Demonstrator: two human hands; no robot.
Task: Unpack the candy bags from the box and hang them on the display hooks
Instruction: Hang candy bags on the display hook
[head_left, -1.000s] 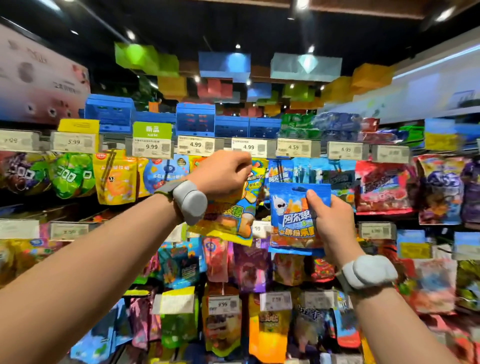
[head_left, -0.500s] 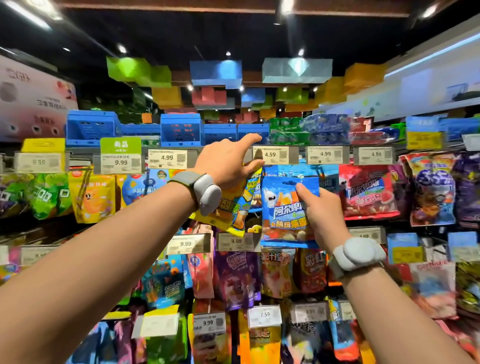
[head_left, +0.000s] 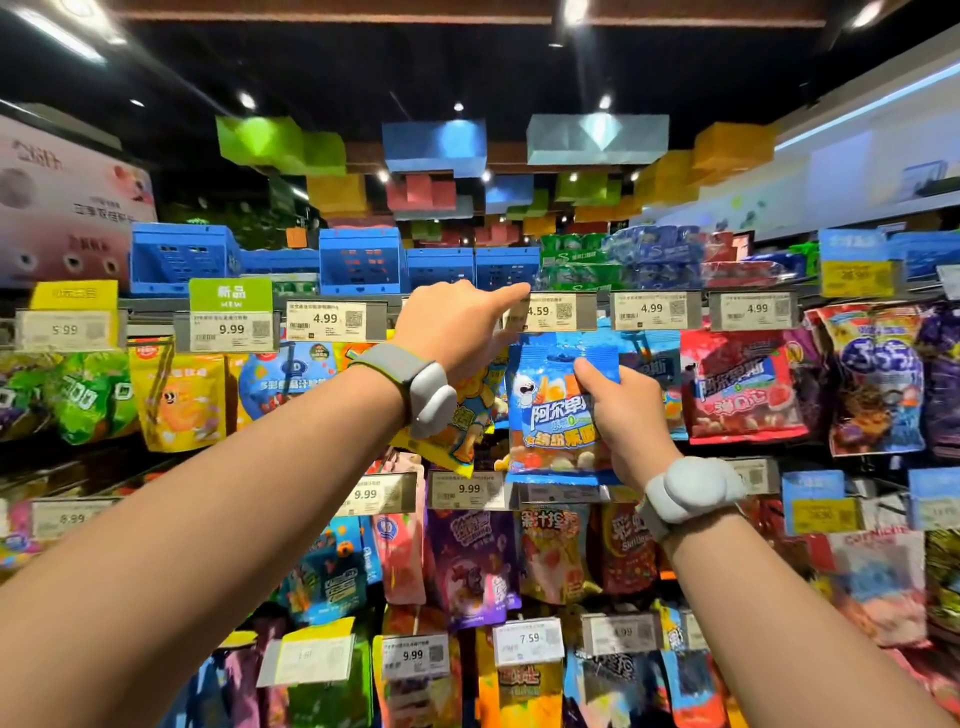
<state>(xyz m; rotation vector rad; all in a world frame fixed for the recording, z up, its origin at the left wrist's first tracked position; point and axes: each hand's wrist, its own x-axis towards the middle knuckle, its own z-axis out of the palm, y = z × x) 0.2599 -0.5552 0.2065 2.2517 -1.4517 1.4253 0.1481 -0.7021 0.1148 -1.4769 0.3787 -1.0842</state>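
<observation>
We note the right hand (head_left: 626, 415) pinching a blue candy bag (head_left: 558, 410) by its right edge, thumb on the front and fingers curled behind, holding it upright just below the 4.59 price tag (head_left: 550, 312) on the top rail. We see the left hand (head_left: 457, 327) raised beside it, index finger straight and touching the left end of that tag, the other fingers loosely bent and gripping nothing. A yellow bag (head_left: 467, 415) hangs just behind the left wrist; grey bands sit on both wrists
</observation>
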